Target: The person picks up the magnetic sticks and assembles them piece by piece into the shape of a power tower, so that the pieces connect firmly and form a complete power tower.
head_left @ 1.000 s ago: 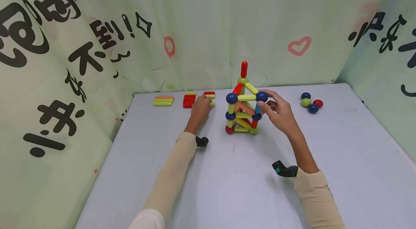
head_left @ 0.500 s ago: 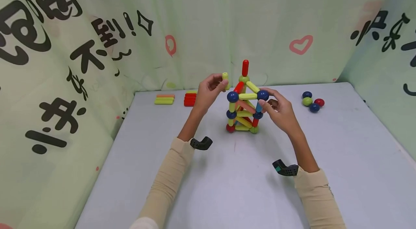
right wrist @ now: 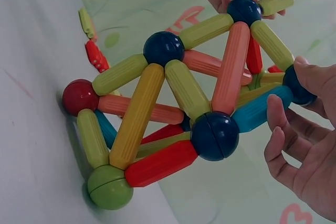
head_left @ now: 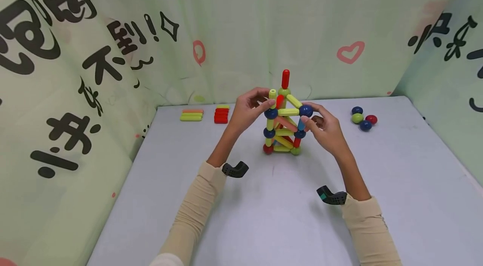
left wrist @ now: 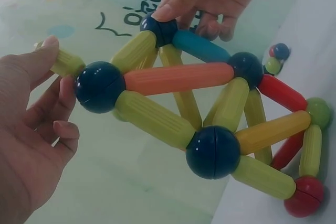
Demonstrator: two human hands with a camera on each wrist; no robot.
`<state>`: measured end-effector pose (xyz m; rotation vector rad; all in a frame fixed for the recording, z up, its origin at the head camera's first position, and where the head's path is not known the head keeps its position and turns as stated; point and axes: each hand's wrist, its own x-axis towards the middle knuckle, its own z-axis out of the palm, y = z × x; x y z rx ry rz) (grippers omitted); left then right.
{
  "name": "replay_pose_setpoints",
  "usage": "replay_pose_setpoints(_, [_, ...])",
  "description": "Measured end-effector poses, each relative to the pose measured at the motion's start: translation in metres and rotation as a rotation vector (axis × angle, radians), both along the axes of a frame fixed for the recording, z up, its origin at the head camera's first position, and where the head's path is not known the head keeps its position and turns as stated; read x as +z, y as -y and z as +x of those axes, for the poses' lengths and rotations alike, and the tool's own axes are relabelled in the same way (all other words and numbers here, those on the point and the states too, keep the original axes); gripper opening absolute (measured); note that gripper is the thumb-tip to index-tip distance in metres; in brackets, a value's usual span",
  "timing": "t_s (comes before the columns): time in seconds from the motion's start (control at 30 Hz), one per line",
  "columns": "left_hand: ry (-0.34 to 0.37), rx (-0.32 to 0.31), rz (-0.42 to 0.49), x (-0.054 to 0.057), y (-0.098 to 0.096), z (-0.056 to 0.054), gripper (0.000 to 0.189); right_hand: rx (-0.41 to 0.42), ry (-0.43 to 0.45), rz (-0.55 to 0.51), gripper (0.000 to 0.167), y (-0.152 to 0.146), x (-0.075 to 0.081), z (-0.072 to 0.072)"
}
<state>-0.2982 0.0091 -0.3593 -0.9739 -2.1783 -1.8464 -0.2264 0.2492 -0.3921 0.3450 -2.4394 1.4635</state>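
A tower of colored rods and balls (head_left: 288,112) stands upright on the table, a red rod (head_left: 285,79) rising from its top. My left hand (head_left: 247,111) pinches a short yellow-green rod (left wrist: 67,62) between thumb and fingers. That rod's lower end meets the dark blue ball (left wrist: 101,87) at the tower's upper left front corner. On the opposite side my right hand (head_left: 325,128) grips the dark blue ball (head_left: 306,110) at the upper right corner, its thumb on the ball. Just below that ball runs a blue rod (right wrist: 262,109).
Left of the tower lie a stack of red rods (head_left: 221,116) and a group of yellow-green and orange rods (head_left: 191,115). Several loose balls (head_left: 365,125) sit at the right. A printed curtain (head_left: 241,48) hangs behind the table (head_left: 279,215).
My left hand has picked up a yellow-green rod from the table, lifted it and brought it right onto the tower's upper left ball. My right hand stays at the upper right ball.
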Motion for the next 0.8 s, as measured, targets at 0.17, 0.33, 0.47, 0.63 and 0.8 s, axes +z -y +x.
replay_pose_setpoints(0.17, [-0.008, 0.005, -0.012, -0.002, 0.001, -0.002, 0.028, 0.007, -0.026, -0.001, 0.046, 0.001, 0.001, -0.002])
replay_pose_setpoints(0.33, [-0.014, -0.004, -0.004, -0.002, 0.002, -0.002, 0.028, -0.01, -0.064, 0.008, 0.047, 0.001, 0.001, -0.003])
replay_pose_setpoints(0.47, [0.005, -0.003, 0.025, -0.004, 0.005, -0.004, 0.029, -0.05, -0.104, 0.017, 0.047, 0.004, 0.004, 0.0])
replay_pose_setpoints(0.63, [0.04, 0.24, -0.026, -0.027, 0.025, -0.021, 0.026, -0.057, -0.136, 0.026, 0.043, 0.014, 0.024, 0.015])
replay_pose_setpoints(0.8, [0.089, 0.617, -0.378, -0.072, 0.057, -0.04, 0.018, -0.041, -0.146, 0.021, 0.039, 0.016, 0.033, 0.023])
